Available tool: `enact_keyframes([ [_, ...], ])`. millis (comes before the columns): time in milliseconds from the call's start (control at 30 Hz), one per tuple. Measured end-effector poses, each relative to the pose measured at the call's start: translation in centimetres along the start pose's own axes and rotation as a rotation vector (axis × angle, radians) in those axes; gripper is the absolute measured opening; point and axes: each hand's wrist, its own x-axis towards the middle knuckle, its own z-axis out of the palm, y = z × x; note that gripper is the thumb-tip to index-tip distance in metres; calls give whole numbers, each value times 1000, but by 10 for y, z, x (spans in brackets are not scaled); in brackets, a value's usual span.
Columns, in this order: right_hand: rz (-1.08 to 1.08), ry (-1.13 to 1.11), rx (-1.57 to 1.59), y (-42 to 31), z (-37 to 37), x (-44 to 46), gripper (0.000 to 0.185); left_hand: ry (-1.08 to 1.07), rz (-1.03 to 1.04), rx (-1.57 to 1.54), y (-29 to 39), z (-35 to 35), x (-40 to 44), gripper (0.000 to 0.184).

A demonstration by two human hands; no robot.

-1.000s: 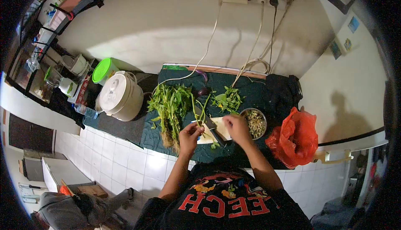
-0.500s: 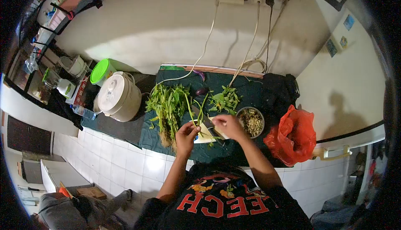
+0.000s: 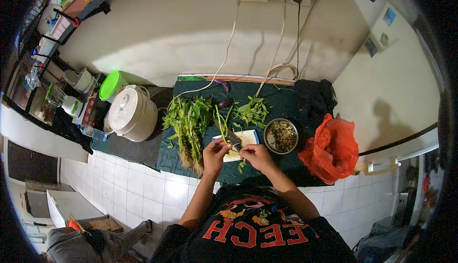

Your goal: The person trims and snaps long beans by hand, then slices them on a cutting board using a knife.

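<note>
L hand (image 3: 217, 154) nr L edge of cutting board (image 3: 249, 137), fingers gripping green stems (image 3: 224, 128); R hand (image 3: 257, 157) nr R edge, fingers closed, hold unclear. Bowl (image 3: 267, 134) R of bd.

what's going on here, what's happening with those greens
A person holds long, thin green stems in the left hand, over a blue-edged white cutting board. The right hand is pinched together close by; its exact grip is too small to tell. A dark knife lies on the board. To the left lies a leafy green bunch; right, a round metal bowl holds small pieces.
</note>
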Motion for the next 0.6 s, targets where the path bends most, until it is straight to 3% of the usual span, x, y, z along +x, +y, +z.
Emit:
enact_keyframes([
  [133,95,12,-10,23,7,2,15,-15,-16,-32,-15,-6,-3,23],
  [233,52,125,-534,36,6,1,14,55,1,-45,-15,-14,-2,24],
  [267,47,123,-535,37,2,4,14,123,24,-47,-12,-19,-1,24],
  [367,-179,384,-501,29,-17,19,13,134,52,-1,0,-37,0,24],
  [467,-464,557,-473,-49,-40,38,10,97,49,56,-16,-57,-2,27],
  [533,-534,651,-477,-83,-49,52,11,-42,-132,267,-32,-71,-3,29],
  [600,-579,681,-526,-78,-60,80,16,-91,-135,500,-79,-92,-3,35],
])
